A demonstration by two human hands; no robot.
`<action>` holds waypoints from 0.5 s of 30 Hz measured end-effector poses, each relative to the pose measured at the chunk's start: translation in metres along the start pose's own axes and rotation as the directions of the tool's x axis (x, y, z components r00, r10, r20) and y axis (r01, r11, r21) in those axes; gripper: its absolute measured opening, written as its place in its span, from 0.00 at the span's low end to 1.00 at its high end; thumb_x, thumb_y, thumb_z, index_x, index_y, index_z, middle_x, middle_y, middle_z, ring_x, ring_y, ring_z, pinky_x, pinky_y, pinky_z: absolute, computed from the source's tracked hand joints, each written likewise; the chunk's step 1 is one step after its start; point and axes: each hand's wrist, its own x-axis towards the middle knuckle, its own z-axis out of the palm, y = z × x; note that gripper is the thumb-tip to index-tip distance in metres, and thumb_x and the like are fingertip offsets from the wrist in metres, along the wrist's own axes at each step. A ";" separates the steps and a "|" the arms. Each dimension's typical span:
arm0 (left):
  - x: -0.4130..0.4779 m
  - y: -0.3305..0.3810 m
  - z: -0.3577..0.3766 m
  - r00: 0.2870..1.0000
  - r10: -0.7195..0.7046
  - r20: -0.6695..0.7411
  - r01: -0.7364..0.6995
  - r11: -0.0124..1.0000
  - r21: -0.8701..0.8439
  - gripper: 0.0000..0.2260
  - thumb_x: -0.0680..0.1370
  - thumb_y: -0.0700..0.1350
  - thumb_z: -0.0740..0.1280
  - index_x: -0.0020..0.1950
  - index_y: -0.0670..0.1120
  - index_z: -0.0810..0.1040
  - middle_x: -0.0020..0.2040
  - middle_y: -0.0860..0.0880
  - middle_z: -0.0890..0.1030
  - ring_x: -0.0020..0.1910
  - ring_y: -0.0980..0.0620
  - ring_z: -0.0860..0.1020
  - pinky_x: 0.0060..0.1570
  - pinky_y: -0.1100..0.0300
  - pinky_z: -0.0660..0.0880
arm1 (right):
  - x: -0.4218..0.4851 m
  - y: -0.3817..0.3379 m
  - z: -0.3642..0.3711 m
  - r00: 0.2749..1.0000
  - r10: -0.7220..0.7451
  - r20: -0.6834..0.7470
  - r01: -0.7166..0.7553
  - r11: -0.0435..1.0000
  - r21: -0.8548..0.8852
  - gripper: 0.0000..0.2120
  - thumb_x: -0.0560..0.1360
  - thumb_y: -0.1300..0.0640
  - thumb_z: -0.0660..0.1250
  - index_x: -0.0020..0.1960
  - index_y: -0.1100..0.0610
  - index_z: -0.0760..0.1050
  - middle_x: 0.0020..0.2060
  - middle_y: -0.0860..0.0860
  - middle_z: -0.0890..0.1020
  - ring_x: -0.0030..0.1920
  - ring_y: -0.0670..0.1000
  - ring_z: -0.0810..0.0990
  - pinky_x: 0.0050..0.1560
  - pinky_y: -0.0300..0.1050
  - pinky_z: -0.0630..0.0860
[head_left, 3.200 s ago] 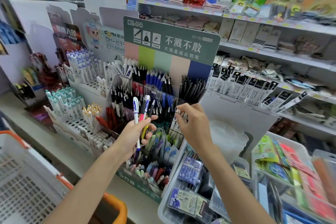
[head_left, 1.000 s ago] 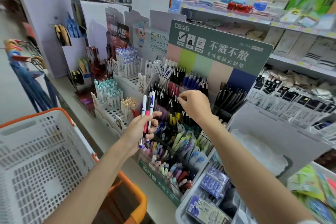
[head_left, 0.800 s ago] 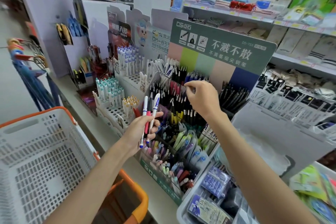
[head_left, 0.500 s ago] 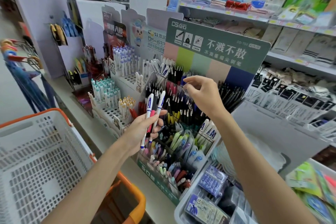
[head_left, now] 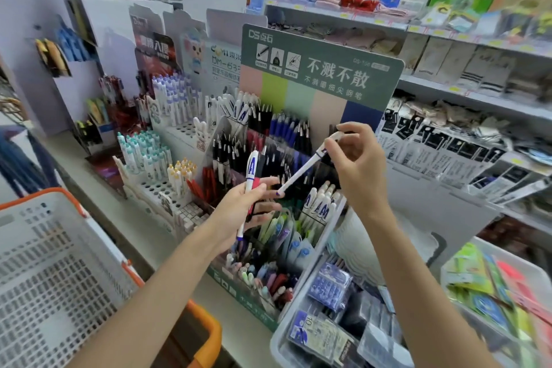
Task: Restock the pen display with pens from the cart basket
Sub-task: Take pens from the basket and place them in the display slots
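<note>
A green-topped pen display [head_left: 321,69] stands on the shelf ledge, its tiers packed with black, blue, red and white pens. My left hand [head_left: 243,212] grips a small bunch of pens [head_left: 250,179] upright in front of the display: a white one with a blue letter, a red one and a dark one. My right hand [head_left: 357,164] pinches the top end of one white pen [head_left: 301,172], which slants down-left with its tip near my left fingers. The white cart basket [head_left: 44,272] with an orange rim sits at lower left.
More pen stands [head_left: 155,164] with white and teal pens line the ledge to the left. A clear tray [head_left: 325,326] of packaged refills sits at lower right, beside coloured packs [head_left: 490,293]. Shelves of packaged goods [head_left: 448,140] run behind on the right.
My right hand came back from the display's upper rows and now holds one white pen drawn out of the left hand's bunch. The left hand rose slightly.
</note>
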 end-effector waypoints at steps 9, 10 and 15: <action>0.001 -0.010 -0.006 0.998 -0.017 -0.061 0.014 0.999 -0.041 0.11 0.84 0.44 0.60 0.62 0.47 0.80 0.43 0.49 0.83 0.35 0.57 0.78 0.34 0.66 0.78 | -0.023 0.028 -0.014 0.968 -0.250 -0.003 0.242 0.939 -0.244 0.11 0.76 0.66 0.71 0.58 0.61 0.78 0.36 0.50 0.78 0.36 0.48 0.75 0.40 0.37 0.75; 0.001 -0.011 -0.007 0.998 -0.016 -0.063 0.013 0.999 -0.039 0.11 0.84 0.44 0.60 0.62 0.46 0.80 0.42 0.49 0.83 0.35 0.57 0.78 0.34 0.66 0.78 | -0.026 0.029 -0.013 0.961 -0.278 0.004 0.269 0.926 -0.263 0.12 0.75 0.66 0.71 0.58 0.62 0.78 0.36 0.50 0.77 0.36 0.48 0.74 0.40 0.35 0.74; 0.000 -0.011 -0.008 0.998 -0.010 -0.064 0.008 1.000 -0.025 0.11 0.85 0.43 0.59 0.61 0.46 0.80 0.42 0.49 0.83 0.34 0.57 0.78 0.33 0.66 0.77 | -0.037 0.039 -0.008 0.937 -0.338 0.086 0.347 0.881 -0.323 0.12 0.76 0.66 0.71 0.59 0.62 0.77 0.38 0.45 0.75 0.34 0.47 0.73 0.39 0.37 0.73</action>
